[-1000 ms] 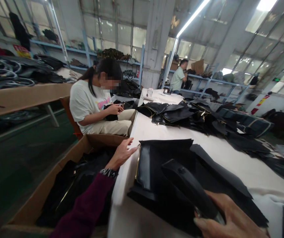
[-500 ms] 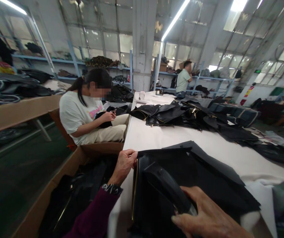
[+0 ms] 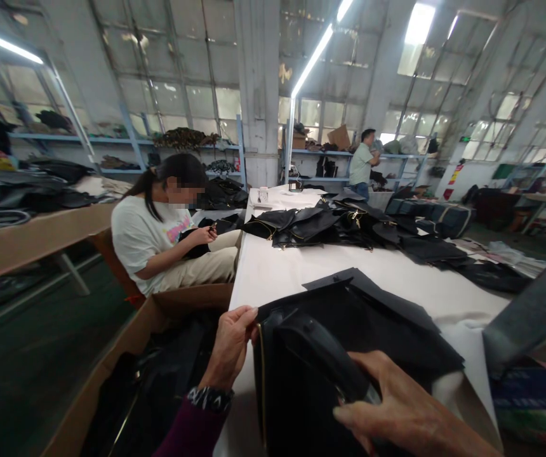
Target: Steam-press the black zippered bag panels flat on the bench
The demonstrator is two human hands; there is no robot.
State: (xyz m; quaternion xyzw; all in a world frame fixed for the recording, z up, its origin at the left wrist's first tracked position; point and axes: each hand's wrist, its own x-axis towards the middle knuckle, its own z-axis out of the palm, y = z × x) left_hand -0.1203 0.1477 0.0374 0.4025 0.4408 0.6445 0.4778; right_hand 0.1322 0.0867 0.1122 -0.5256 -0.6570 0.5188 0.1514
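Note:
A black leather bag (image 3: 296, 393) with a gold zip along its left edge lies at the near end of the white table (image 3: 282, 273). My left hand (image 3: 230, 346) is closed on the bag's upper left corner. My right hand (image 3: 401, 412) is wrapped round the bag's black handle (image 3: 325, 362), which rises over the bag. Flat black leather pieces (image 3: 387, 317) lie under and behind the bag.
A cardboard box (image 3: 111, 355) of dark pieces stands on the floor to my left. A seated person in a white shirt (image 3: 159, 228) works beside the table. More black bags (image 3: 330, 225) are piled mid-table. Another person (image 3: 361, 165) stands by far shelves.
My left hand went from open fingers beside the bag to a grip on its corner. The bag and handle came closer and more upright; my view tilted upward.

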